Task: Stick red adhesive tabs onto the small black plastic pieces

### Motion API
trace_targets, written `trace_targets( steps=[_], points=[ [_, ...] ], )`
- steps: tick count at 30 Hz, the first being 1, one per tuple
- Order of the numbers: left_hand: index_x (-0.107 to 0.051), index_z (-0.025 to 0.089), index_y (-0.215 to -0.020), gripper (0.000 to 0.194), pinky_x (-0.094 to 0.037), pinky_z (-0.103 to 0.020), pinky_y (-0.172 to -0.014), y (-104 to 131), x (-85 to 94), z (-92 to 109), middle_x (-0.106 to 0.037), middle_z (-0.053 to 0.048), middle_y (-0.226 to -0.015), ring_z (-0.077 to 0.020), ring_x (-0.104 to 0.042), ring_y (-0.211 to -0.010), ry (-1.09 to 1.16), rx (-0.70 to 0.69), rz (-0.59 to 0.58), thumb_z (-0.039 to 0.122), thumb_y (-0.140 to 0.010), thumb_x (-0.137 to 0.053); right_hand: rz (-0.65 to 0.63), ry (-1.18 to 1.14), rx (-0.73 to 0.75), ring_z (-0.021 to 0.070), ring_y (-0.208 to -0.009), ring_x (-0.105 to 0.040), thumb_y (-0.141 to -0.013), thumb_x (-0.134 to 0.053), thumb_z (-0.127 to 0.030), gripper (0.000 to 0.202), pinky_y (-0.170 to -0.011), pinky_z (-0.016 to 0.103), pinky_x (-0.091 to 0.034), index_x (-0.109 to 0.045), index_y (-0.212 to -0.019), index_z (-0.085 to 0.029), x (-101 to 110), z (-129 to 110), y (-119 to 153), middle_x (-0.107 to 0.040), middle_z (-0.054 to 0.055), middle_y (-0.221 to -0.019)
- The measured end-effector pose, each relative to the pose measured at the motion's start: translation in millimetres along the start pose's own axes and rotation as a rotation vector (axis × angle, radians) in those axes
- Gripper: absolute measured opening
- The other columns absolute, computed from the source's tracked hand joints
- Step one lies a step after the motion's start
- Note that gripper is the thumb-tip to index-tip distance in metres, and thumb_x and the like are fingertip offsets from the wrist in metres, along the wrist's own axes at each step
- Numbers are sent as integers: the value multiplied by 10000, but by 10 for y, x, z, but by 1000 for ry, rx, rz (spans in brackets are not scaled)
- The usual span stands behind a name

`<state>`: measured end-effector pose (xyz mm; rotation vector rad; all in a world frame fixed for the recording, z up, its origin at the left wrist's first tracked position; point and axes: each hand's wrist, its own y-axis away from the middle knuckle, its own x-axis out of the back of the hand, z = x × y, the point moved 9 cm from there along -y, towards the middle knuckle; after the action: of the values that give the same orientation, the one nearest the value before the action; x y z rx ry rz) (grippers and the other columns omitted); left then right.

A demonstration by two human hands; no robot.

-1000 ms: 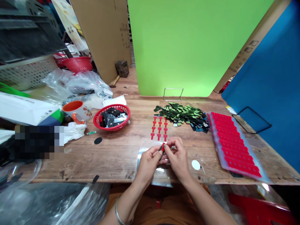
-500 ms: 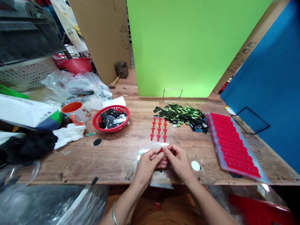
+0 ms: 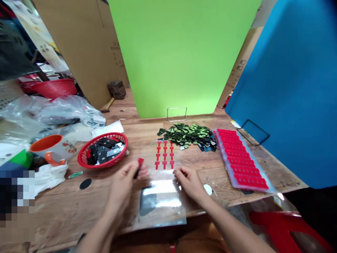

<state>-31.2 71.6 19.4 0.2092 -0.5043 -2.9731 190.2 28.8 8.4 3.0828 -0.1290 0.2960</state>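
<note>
A small black piece with a red end (image 3: 139, 167) is held between the thumb and fingers of my left hand (image 3: 125, 179), just right of the red basket (image 3: 102, 164). My right hand (image 3: 190, 182) is over the right edge of a clear plastic sheet (image 3: 168, 211), its fingers curled together; whatever may be in them is too small to make out. Beyond the hands, red T-shaped pieces (image 3: 164, 157) lie in rows on the sheet's far part. Behind those is a heap of dark and green pieces (image 3: 188, 133). Black and silver pieces (image 3: 105, 149) fill the basket.
On the right lies a plastic sheet with rows of red pieces (image 3: 240, 160). A green board (image 3: 181, 56) and a blue board (image 3: 284, 91) stand behind. An orange-rimmed mug (image 3: 64, 149), white tissue (image 3: 51, 177) and plastic bags (image 3: 71, 109) are on the left.
My hands have parted. The left one has moved left toward the basket with the black and red piece, uncovering the clear sheet. The view has shifted too.
</note>
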Motion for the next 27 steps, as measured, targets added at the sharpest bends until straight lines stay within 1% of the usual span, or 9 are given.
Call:
trace_targets(
  steps=[3,5,7,8,10,14,18,21,27],
  points=[
    [-651,112,-961,256,-502,-319,-826,-268,440,730,-706,-32,-863,-148,-645,-785,-150,-244,258,282,-776,-605,87,149,14,124,-560,-489,-802,-489,-298,228,-521,202,-353,-586,-645,-164,356,99,-244,-537,-19,-566],
    [-634,129,-1070,312,-429,-344,-941,-296,584,1147,-683,-36,-1042,-170,-609,-959,-355,-388,368,264,-792,-593,162,237,-15,128,-562,-498,-773,-505,-282,213,-531,206,-354,-566,-604,-166,605,212,-437,-545,-13,-564],
    [-597,137,-1147,367,-379,-349,-989,-239,606,1346,-637,-47,-1159,-185,-565,-1060,-464,-471,397,248,-797,-589,212,263,-50,124,-555,-505,-759,-514,-259,195,-522,203,-347,-555,-591,-169,788,325,-630,-566,-5,-578],
    [-585,142,-1163,380,-370,-351,-995,-193,583,1348,-627,-51,-1176,-191,-555,-1080,-489,-482,382,251,-799,-585,230,267,-78,118,-525,-500,-761,-516,-258,195,-501,202,-338,-554,-592,-170,850,384,-720,-571,-4,-567],
    [-598,165,-1141,365,-366,-353,-998,-78,496,1190,-637,-43,-1151,-204,-554,-1084,-533,-462,323,286,-796,-582,248,271,-157,105,-432,-473,-775,-515,-269,211,-446,202,-319,-564,-597,-169,916,506,-879,-563,-6,-505],
    [-650,192,-1003,322,-382,-340,-978,192,208,496,-657,-49,-1100,-237,-567,-1060,-571,-356,69,392,-752,-617,259,251,-314,80,-339,-431,-809,-541,-313,302,-378,192,-302,-577,-557,-149,897,683,-1105,-546,6,-426],
    [-664,202,-972,313,-413,-331,-929,453,9,-147,-674,-69,-1052,-251,-579,-1034,-560,-201,-132,431,-774,-586,282,217,-417,58,-433,-488,-872,-542,-351,289,-426,176,-397,-599,-714,-115,851,749,-1201,-589,-6,-586],
    [-670,216,-962,301,-428,-307,-896,593,-88,-340,-681,-57,-1015,-238,-591,-998,-542,-159,-209,439,-792,-561,299,188,-461,57,-518,-525,-904,-511,-349,249,-494,191,-461,-582,-847,-118,860,764,-1154,-585,-22,-699],
    [-689,198,-887,322,-449,-308,-853,700,-126,-432,-693,-64,-912,-245,-608,-927,-531,-126,-256,473,-760,-579,328,129,-393,44,-307,-367,-781,-516,-203,226,-311,159,-247,-485,-563,-155,1030,611,-848,-448,-59,-418]
  ],
)
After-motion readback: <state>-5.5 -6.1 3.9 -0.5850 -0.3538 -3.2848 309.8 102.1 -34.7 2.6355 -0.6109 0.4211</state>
